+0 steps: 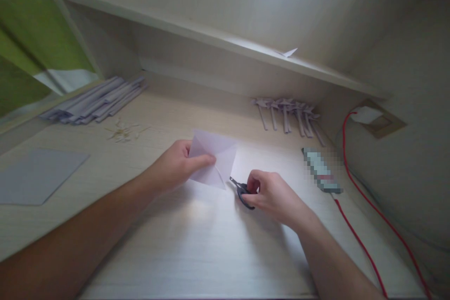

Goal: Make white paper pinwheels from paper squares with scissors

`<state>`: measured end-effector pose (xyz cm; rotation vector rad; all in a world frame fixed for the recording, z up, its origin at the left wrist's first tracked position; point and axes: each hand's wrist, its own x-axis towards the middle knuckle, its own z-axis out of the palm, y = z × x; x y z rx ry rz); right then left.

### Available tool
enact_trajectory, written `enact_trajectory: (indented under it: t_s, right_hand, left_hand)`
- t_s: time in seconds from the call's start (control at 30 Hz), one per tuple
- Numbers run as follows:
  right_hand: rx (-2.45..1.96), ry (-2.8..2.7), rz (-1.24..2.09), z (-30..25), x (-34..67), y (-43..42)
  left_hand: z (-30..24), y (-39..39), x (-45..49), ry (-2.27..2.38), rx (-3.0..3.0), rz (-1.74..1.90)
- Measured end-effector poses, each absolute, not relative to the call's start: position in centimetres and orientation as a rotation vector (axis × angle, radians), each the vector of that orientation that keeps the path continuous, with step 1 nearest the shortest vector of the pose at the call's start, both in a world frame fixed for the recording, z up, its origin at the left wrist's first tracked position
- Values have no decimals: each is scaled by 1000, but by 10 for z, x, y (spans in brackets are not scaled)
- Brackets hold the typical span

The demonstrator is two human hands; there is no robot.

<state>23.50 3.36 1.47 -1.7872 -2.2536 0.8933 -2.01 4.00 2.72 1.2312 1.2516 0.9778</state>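
My left hand (183, 164) pinches a square sheet of pale paper (216, 145), thumb on its face near the centre. Diagonal creases cross the sheet, and a cut runs from its lower right corner toward the thumb. In my right hand (270, 192) is a small pair of scissors (242, 191) with black handles. Its tip points at the paper's lower right corner, a little apart from it. The blades look closed or nearly so.
Rolled paper sticks (94, 101) are piled at the back left, near small thin scattered pieces (124, 131). Square paper sheets (42, 176) lie at left. Several paper pinwheels (286, 110) on sticks rest at the back right. A phone (321, 168) with a red cable (358, 243) lies at right.
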Motion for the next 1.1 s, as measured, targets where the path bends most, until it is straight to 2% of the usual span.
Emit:
enact_trajectory:
  t_s: [0.17,0.37,0.5,0.6,0.7,0.83,0.93,1.1]
  right_hand:
    - [-1588,-2258,1006,18,238,37]
    - [-1236,-1656,1193,20,229,37]
    - [-1145,-1663,1305,11,218,28]
    - [-1198,-1622,1333,5,213,24]
    - [-1227,-1498,1381,4,210,24]
    - [-1212,-1372,1406,8,207,27]
    - [-1192,-1313,1407,8,205,27]
    - [-1132,-1327,1456,3,205,26]
  left_hand:
    - [29,38,-20,1202,1302,832]
    - [17,34,-21,1078,1399,528]
    - [12,34,-21,1054,1505,351]
    - [16,39,-23,1143,1494,451]
    - [20,44,-24,1259,1413,736]
    - [18,47,-19,1092,1124,1051]
    - [14,44,-12,1004,999,1032]
    - [12,37,-7,1110,1114,917]
